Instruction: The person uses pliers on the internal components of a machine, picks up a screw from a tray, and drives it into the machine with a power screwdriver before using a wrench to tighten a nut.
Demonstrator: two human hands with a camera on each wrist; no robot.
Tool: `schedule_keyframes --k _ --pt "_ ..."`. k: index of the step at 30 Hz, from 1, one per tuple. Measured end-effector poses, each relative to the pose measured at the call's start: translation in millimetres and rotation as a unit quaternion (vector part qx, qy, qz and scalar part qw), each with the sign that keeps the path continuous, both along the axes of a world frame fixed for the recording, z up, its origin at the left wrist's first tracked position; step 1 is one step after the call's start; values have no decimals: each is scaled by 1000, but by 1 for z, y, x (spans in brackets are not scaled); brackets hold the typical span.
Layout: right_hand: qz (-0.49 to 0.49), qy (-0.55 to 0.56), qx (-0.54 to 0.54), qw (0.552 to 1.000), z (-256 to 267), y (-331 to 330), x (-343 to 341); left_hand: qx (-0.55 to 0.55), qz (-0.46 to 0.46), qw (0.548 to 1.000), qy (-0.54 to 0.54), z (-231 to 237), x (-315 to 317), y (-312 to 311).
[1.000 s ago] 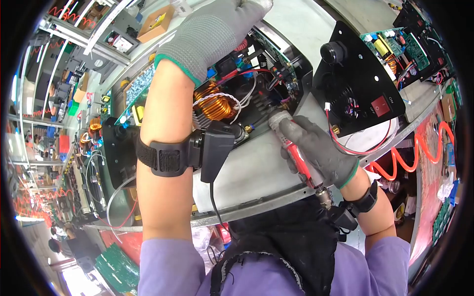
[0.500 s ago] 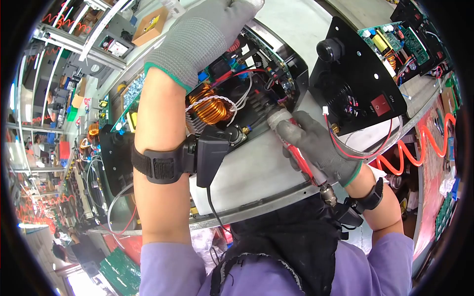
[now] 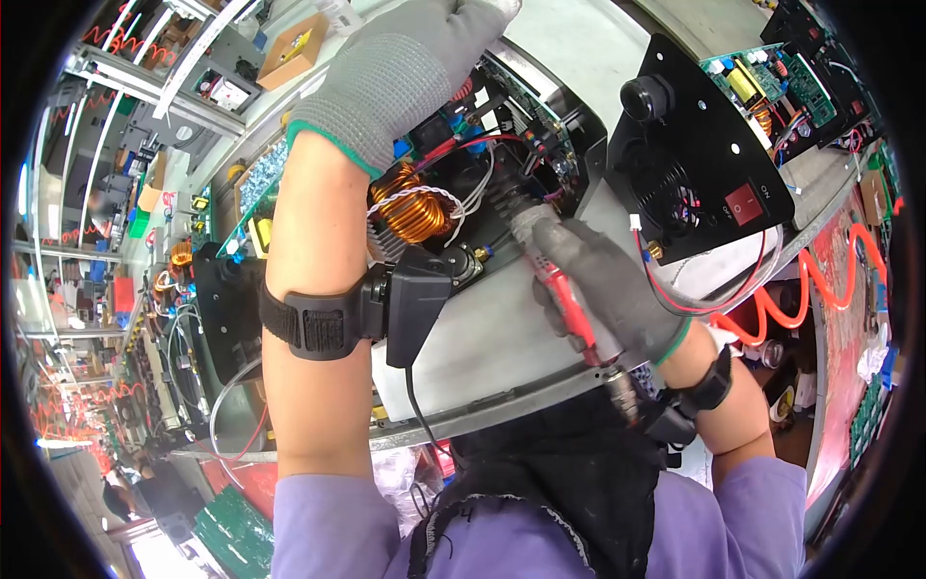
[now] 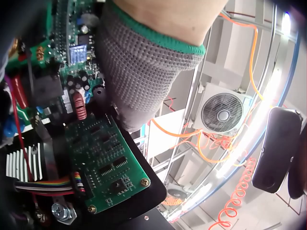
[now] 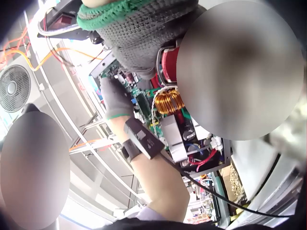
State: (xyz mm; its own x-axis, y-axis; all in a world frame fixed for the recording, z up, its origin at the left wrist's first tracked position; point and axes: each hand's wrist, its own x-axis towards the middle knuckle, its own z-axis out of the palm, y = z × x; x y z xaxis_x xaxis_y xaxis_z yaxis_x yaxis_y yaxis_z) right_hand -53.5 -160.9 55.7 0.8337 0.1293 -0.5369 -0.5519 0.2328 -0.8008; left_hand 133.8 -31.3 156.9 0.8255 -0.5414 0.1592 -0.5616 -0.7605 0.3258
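An opened black metal case (image 3: 590,130) of electronics lies on the bench, with a copper-wound coil (image 3: 415,207) and twisted white wires inside. My right hand (image 3: 617,275), in a grey glove, grips a red and grey air screwdriver (image 3: 567,307). The tool's nose points down into the case, to the right of the coil; its tip is hidden among the dark parts. Gloved too, my left hand (image 3: 405,72) lies over the far left side of the case. In the left wrist view it is beside a green circuit board (image 4: 110,163), its fingers mostly hidden.
Right of the case stands a black panel (image 3: 714,183) with a red switch and loose wires. Another circuit unit (image 3: 772,92) is behind it. A red coiled hose (image 3: 810,289) hangs at the right. At the left are another black panel (image 3: 227,318) and a cardboard box (image 3: 294,50).
My right hand has shifted slightly left and up with the air screwdriver, whose rear end has swung left and down. My left hand stays over the case.
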Motion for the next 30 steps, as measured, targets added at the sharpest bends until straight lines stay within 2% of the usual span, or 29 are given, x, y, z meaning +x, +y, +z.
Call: schedule_keyframes --k 2,4,5,6,7,9,10,12,13,16,18,20,23,25,26,29,30 --pt "67 27 13 997 7 -15 5 5 -7 999 -35 -5 6 1" --pt "83 47 -24 995 16 -21 9 10 -15 997 -69 -17 20 6" --pt "89 62 3 994 13 -24 10 36 -119 975 -184 -23 30 14" --pt "95 77 31 992 9 -26 9 61 -220 928 -296 -29 40 19" --pt "68 42 75 994 7 -25 7 62 -223 926 -297 -25 34 16" --pt "65 42 104 992 -3 -25 8 -43 -144 985 -88 -18 22 9" --pt "66 46 130 988 -5 -26 7 -41 -147 984 -89 -14 16 7" --pt "64 50 115 990 1 -25 1 24 -115 987 -110 -8 8 7" --pt "76 28 92 992 4 -26 -4 62 -164 969 -174 -7 11 9" --pt "94 2 35 995 -5 -24 -11 45 -158 975 -152 -9 11 12" --pt "83 25 -65 994 -3 -21 -17 39 -135 981 -132 -11 11 9" --pt "57 7 -60 996 1 -16 -16 32 -118 986 -112 -14 16 9" --pt "48 42 -56 996 -1 -15 -12 51 -146 977 -150 -12 14 8" --pt "39 16 -72 997 -5 -14 -10 -8 -70 997 -44 -9 5 4" --pt "39 16 -73 996 -7 -13 -9 -9 -70 997 -43 -10 7 5" --pt "34 38 -36 998 -9 -13 -8 7 -99 992 -72 -16 21 9" --pt "41 19 -78 996 -7 -12 -7 42 -146 978 -141 -20 28 12"
